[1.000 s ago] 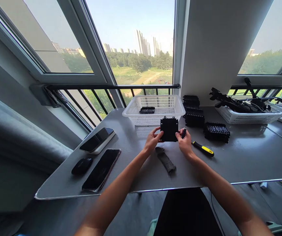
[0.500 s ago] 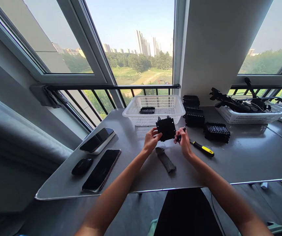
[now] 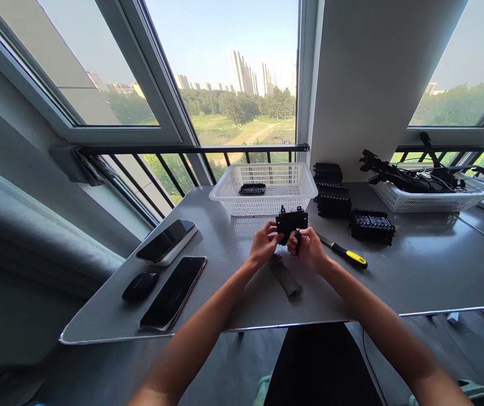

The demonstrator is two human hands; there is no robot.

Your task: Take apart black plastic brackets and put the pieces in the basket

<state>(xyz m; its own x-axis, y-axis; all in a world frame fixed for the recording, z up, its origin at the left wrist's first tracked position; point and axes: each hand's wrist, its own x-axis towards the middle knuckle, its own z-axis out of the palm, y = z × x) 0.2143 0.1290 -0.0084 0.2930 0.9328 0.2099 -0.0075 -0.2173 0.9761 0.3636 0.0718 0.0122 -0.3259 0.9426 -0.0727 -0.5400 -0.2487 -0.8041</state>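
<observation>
My left hand (image 3: pixel 266 242) grips the left side of a flat black plastic panel (image 3: pixel 291 220) with small tabs along its top edge. In front of the panel's lower right part, my right hand (image 3: pixel 308 246) is closed around a small dark tool (image 3: pixel 298 241), held upright; its exact kind is hard to make out. A crumpled grey cloth strip (image 3: pixel 284 277) lies on the table below both hands. Just to the right rests a yellow-and-black handled tool (image 3: pixel 349 256), its thin end running toward my right hand.
A white basket (image 3: pixel 225 200) with a black part (image 3: pixel 252 189) inside stands behind the hands. Stacked black panels (image 3: pixel 333 201) and another pile (image 3: pixel 372 225) sit to the right, near a basket of black parts (image 3: pixel 427 202). Phones (image 3: pixel 174 293) and a mouse (image 3: pixel 140 286) lie left.
My right hand has moved left, bringing the small tool in front of the panel. The panel has shifted slightly right and tilted, so it looks shorter.
</observation>
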